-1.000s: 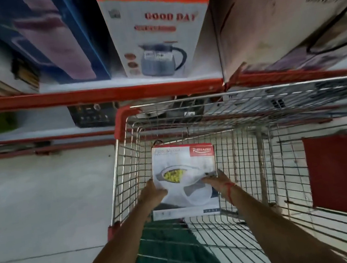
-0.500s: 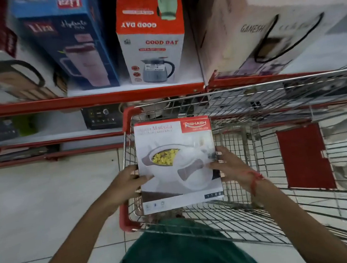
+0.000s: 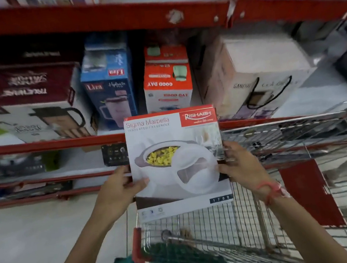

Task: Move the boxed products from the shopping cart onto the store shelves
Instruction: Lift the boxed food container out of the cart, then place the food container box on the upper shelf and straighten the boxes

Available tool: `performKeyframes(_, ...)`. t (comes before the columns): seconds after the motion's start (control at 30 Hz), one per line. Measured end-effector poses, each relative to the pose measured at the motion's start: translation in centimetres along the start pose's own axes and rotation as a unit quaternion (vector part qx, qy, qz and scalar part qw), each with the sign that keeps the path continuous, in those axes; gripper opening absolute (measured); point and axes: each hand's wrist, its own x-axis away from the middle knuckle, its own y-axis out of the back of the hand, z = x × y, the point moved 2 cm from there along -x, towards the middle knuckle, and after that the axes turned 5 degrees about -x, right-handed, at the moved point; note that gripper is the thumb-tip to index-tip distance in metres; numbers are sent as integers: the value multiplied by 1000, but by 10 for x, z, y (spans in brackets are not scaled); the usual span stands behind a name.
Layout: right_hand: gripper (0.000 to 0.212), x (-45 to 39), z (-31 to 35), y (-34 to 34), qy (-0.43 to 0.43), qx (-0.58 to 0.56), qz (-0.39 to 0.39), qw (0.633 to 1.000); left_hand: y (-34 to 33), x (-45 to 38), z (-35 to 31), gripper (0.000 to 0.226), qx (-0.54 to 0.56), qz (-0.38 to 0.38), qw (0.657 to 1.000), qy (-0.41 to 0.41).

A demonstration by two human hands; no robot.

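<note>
1. A person stands facing store shelves, seen from a camera on their head looking forward and down along both bare forearms.
2. Both hands grasp a flat white casserole box [image 3: 177,161], holding it upright in the air above the near left corner of a wire shopping cart [image 3: 302,180].
3. The left hand [image 3: 120,189] grips the box's left edge, thumb lying across its front face.
4. The right hand [image 3: 237,162] grips the right edge, fingers curled around the side; a red thread bracelet [image 3: 268,191] circles that wrist.
5. The box front shows a white lidded dish with yellow food inside, the words "Sigma Marbella" at top left and a red "Rishabh" label at top right.
6. The box's top edge overlaps the red front rail of the middle shelf [image 3: 37,146] in view; whether it touches the rail cannot be told.
7. On that shelf, directly behind the held box, stands an orange and white kettle box [image 3: 166,77] printed "Good Day".
8. Just left of it stands a blue tumbler box [image 3: 110,82], and further left a large maroon and white jug box [image 3: 31,101].
9. To the right sits a big pale carton [image 3: 255,69] with a black looped handle drawn on it.
10. A higher red shelf [image 3: 87,19] crosses the top of the view, its goods blurred.
11. The cart has red plastic corner caps and a red panel [image 3: 308,193] on its right side.
12. Pale floor tiles [image 3: 38,237] lie to the left.
</note>
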Motion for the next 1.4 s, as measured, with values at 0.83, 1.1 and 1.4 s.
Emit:
performKeyframes(0.83, 67, -73, 273, 121, 350, -7, -337, 874, 137, -70, -309, 44, -93, -294, 875, -372)
performKeyframes(1.1, 62, -151, 300, 104, 338, -26, -362, 869, 133, -144, -332, 40, -102, -366, 877, -294)
performKeyframes(1.4, 70, -171, 287, 88, 357, -25, -365, 859, 126, -169, -310, 53, -138, -371, 869, -296)
